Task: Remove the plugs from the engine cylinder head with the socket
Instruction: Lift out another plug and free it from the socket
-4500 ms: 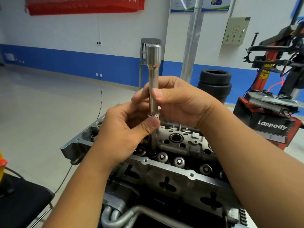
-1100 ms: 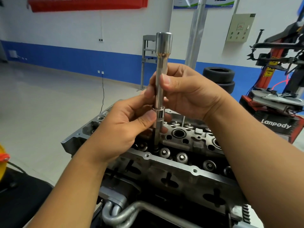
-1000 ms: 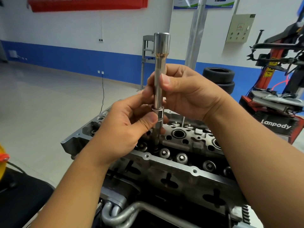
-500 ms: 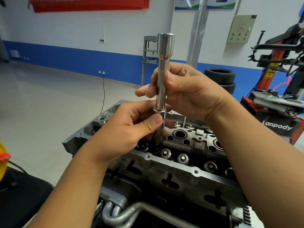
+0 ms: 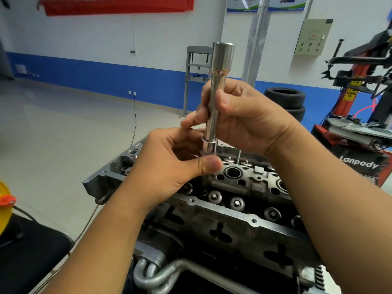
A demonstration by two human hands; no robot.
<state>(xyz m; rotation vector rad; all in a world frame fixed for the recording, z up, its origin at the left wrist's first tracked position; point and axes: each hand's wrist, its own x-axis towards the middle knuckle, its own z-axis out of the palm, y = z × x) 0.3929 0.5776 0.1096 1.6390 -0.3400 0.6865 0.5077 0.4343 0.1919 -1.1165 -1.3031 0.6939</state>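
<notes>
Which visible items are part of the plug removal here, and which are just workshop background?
In use:
- socket, upright, lower end down in the cylinder head
- right hand gripping its shaft
- left hand pinching it lower down

Background:
- stacked tyres
- red tyre changer
- grey control box
- red banner

A red banner point(image 5: 116, 5) hung on the white wall above a blue band. Two black tyres point(image 5: 285, 102) lay stacked on the floor near a red tyre machine point(image 5: 360, 115). A grey control box point(image 5: 314, 37) was fixed to the wall, and a grey metal stand point(image 5: 196, 66) stood against it.
</notes>
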